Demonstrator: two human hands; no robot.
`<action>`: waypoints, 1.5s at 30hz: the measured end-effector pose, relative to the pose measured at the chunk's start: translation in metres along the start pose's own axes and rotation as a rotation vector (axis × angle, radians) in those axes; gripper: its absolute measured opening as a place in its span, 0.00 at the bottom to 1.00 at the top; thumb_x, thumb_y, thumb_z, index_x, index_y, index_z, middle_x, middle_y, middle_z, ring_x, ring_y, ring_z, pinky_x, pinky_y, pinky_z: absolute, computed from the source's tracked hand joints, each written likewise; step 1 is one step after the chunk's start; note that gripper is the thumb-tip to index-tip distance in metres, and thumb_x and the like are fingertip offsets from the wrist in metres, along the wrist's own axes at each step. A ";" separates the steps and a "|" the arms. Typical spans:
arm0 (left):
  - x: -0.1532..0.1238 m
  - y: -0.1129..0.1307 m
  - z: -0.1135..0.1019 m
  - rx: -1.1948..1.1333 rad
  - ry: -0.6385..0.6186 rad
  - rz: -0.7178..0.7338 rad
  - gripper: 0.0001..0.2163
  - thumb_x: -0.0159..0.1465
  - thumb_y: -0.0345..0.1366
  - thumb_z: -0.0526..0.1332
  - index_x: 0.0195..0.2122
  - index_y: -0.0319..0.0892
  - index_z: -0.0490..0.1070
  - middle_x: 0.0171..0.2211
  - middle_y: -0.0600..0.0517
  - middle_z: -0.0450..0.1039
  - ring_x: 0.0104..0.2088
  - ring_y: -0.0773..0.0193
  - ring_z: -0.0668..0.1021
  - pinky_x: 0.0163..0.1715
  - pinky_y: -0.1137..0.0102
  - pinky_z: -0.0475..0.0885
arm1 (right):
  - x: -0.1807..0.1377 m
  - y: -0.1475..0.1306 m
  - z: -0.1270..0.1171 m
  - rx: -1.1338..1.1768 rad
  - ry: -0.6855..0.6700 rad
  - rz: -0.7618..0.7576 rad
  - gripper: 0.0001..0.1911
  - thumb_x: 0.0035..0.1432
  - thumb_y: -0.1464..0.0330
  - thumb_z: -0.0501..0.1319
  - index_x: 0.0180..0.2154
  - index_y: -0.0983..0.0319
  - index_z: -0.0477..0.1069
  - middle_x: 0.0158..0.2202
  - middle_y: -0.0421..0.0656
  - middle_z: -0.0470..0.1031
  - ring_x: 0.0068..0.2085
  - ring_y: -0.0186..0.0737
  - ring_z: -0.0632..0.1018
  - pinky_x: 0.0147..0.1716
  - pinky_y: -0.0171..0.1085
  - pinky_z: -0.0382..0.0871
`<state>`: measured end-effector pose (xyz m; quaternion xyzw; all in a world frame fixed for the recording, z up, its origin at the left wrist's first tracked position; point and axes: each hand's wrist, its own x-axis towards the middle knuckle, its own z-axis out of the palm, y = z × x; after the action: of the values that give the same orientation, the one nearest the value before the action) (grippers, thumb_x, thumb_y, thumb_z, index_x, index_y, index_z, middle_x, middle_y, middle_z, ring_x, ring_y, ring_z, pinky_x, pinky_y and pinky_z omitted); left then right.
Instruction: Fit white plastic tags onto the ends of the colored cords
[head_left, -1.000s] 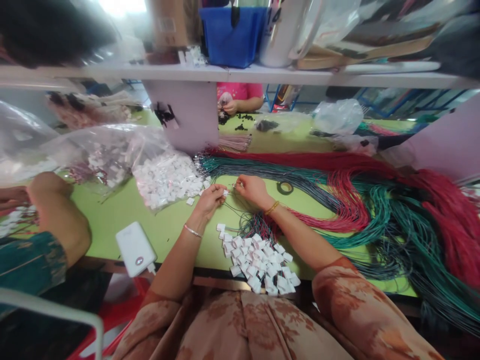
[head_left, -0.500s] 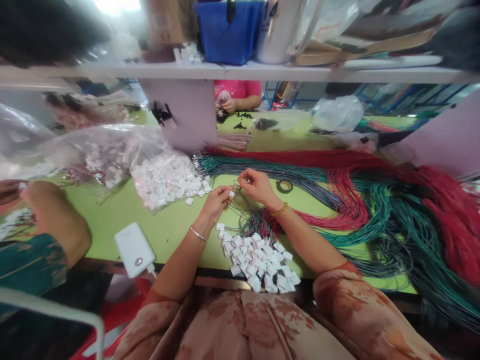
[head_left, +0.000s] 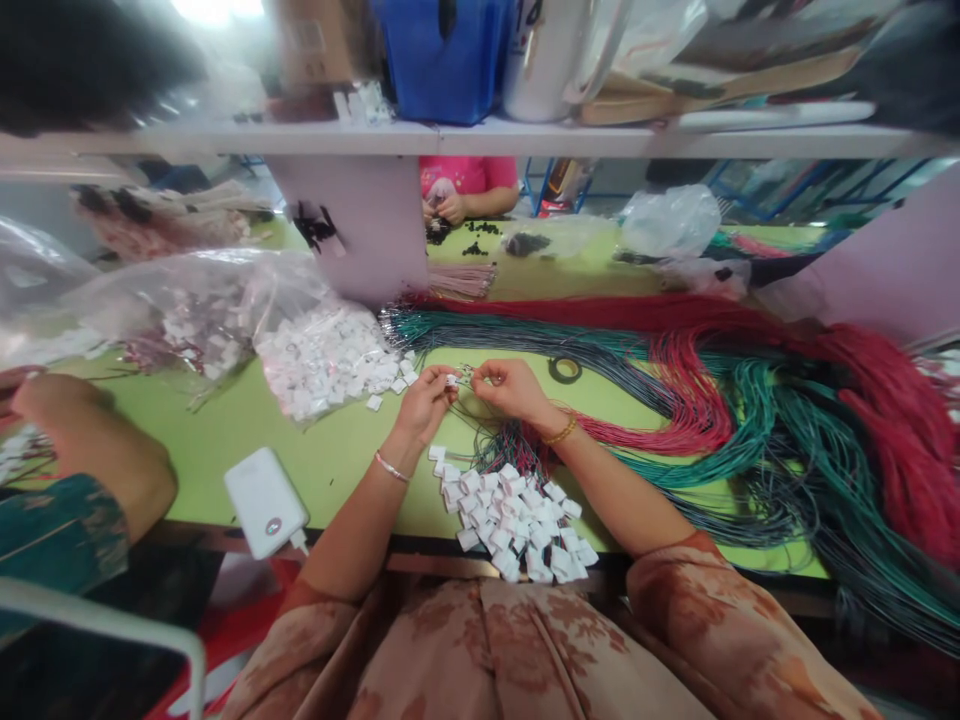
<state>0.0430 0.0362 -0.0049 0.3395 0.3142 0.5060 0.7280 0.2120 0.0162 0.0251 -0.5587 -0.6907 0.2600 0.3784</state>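
Between the fingertips of my left hand (head_left: 427,402) is a small white connector housing (head_left: 452,381). My right hand (head_left: 511,388) pinches thin wires (head_left: 466,374) with small metal ends, close beside the housing; whether a wire end sits inside it I cannot tell. Below my hands lies a heap of white connector housings (head_left: 510,515), with red, green and dark wires (head_left: 517,445) running from it. A clear bag of loose white housings (head_left: 319,360) lies open left of my hands. Long bundles of green wires (head_left: 757,400) and red wires (head_left: 697,400) stretch off to the right.
A roll of black tape (head_left: 565,370) lies right of my hands. A white power bank (head_left: 266,503) with a cable is near the front edge. A shelf (head_left: 600,140) with a blue bin (head_left: 444,65) crosses above. Co-workers' arms (head_left: 105,430) show at left and across the table.
My right hand has lowered toward the left one, bringing the wire ends nearer the white housing. The whole view has shifted slightly.
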 end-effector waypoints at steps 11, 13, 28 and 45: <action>-0.002 0.003 0.001 0.069 0.026 0.030 0.05 0.57 0.33 0.64 0.33 0.38 0.70 0.34 0.50 0.72 0.27 0.73 0.70 0.29 0.75 0.66 | -0.006 -0.007 -0.004 -0.205 -0.013 -0.015 0.09 0.49 0.66 0.59 0.28 0.62 0.77 0.21 0.39 0.72 0.23 0.31 0.65 0.26 0.32 0.52; -0.001 0.004 0.001 0.089 0.029 0.032 0.06 0.57 0.33 0.65 0.33 0.38 0.70 0.33 0.51 0.72 0.27 0.73 0.70 0.29 0.75 0.66 | -0.007 -0.008 -0.004 -0.202 -0.006 -0.020 0.10 0.49 0.66 0.59 0.28 0.63 0.78 0.21 0.39 0.72 0.22 0.31 0.65 0.26 0.32 0.52; -0.004 -0.002 0.008 0.166 0.069 0.002 0.09 0.53 0.34 0.68 0.32 0.37 0.73 0.25 0.54 0.70 0.23 0.74 0.69 0.25 0.76 0.64 | -0.004 -0.002 0.008 -0.221 -0.014 -0.053 0.11 0.53 0.65 0.58 0.28 0.63 0.76 0.20 0.39 0.71 0.22 0.32 0.64 0.25 0.32 0.52; -0.001 0.009 0.001 0.169 0.129 -0.036 0.08 0.49 0.34 0.69 0.29 0.36 0.75 0.25 0.53 0.70 0.22 0.74 0.68 0.21 0.77 0.62 | 0.019 0.014 -0.024 0.465 -0.015 0.112 0.24 0.45 0.66 0.64 0.45 0.61 0.62 0.23 0.31 0.65 0.21 0.28 0.61 0.24 0.30 0.54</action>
<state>0.0385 0.0375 0.0030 0.3607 0.4078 0.4852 0.6842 0.2377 0.0363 0.0320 -0.4920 -0.5831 0.4366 0.4767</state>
